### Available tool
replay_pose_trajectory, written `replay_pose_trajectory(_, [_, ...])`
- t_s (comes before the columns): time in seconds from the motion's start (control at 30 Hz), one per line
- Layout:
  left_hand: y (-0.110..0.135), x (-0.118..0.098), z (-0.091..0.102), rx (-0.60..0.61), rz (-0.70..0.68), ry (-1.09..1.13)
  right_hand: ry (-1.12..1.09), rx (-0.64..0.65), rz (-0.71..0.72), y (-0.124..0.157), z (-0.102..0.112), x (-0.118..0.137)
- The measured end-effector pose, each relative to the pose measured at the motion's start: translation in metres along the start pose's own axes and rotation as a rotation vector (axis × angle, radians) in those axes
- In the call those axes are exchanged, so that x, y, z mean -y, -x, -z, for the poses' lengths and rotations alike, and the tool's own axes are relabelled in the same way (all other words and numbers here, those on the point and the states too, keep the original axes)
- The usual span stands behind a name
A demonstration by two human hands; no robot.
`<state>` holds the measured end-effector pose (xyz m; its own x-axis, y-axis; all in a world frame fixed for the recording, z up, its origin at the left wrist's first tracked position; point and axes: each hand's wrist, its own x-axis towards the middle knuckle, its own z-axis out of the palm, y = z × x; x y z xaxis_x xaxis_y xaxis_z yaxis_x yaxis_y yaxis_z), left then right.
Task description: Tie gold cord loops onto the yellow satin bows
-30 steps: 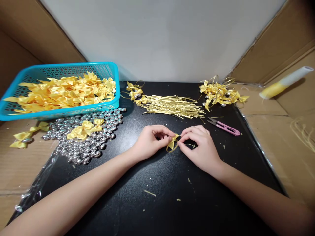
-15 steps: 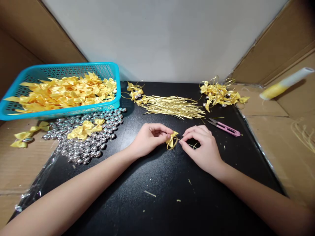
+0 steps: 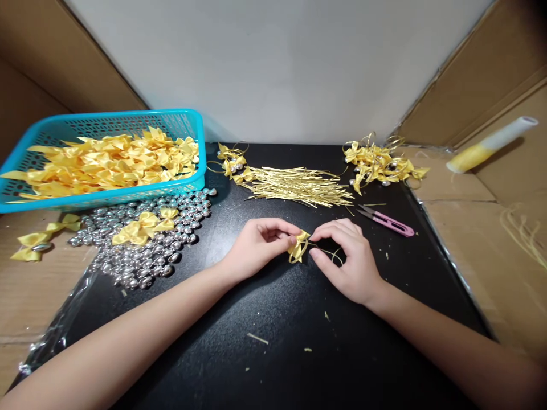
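Observation:
My left hand (image 3: 265,246) pinches a yellow ribbon bow (image 3: 294,254) between thumb and fingers, just above the black tabletop. A loop of thin gold cord (image 3: 304,248) shows at the bow, and its tail curves away beneath my right hand (image 3: 347,256). The thumb and index finger of that right hand are apart close to the bow's right side. The cord passes through the gap between them without a visible grip. My left fingers cover part of the bow.
A blue basket (image 3: 200,148) of yellow bows stands at the left, behind silver beads (image 3: 147,265). Cut gold cords (image 3: 299,185) lie beyond my hands. Pink thread snips (image 3: 393,225) are at the right, near a pile of beaded bows (image 3: 376,162).
My right thumb and index finger have parted, and the index finger has come nearer to the bow. My left hand still pinches the bow. The whole view has shifted slightly.

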<state>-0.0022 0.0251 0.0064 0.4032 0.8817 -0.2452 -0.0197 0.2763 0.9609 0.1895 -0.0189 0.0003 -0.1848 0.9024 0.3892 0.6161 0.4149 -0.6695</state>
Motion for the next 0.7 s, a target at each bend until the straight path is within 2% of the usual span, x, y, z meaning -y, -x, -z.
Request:
replay_pose_trajectory(0.13, [0.005,0.001,-0.004,0.026,-0.007,0.009,-0.003,0.053,0.004,0.000,0.000,0.001])
replay_pose_trajectory(0.43, [0.008,0.003,-0.008,0.080,0.026,0.024,0.011,0.079,0.031,0.000,-0.003,0.000])
replay_pose_trajectory(0.7, [0.007,0.006,-0.011,0.099,-0.022,0.078,-0.007,0.100,0.044,0.000,-0.004,0.000])
